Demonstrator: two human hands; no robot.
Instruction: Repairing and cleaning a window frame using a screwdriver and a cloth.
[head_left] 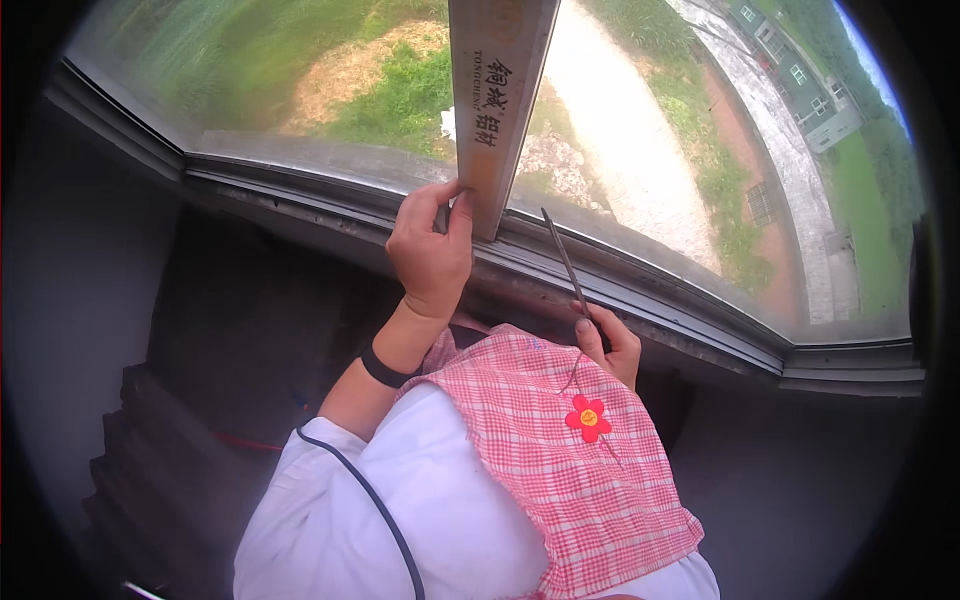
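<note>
My left hand (430, 245) is closed, thumb and fingertips pinched at the lower left edge of the upright window post (497, 110). Whatever lies between those fingertips is hidden. A pale covering with printed marks runs along the post's face. To the right, my right hand (615, 348) grips a long, thin, dark tool with a narrow tip (563, 255). Its tip points up and left toward the window, a little right of the post's foot. Its handle end is hidden in my fingers, so its exact kind cannot be told.
The metal sill track (640, 290) runs across below the glass, dusty and grooved. Outside are grass, a pale path (630, 130) and a green building (795, 70). A red checked apron (560, 480) with a flower patch covers my front; a dark cord (370, 490) crosses my left sleeve.
</note>
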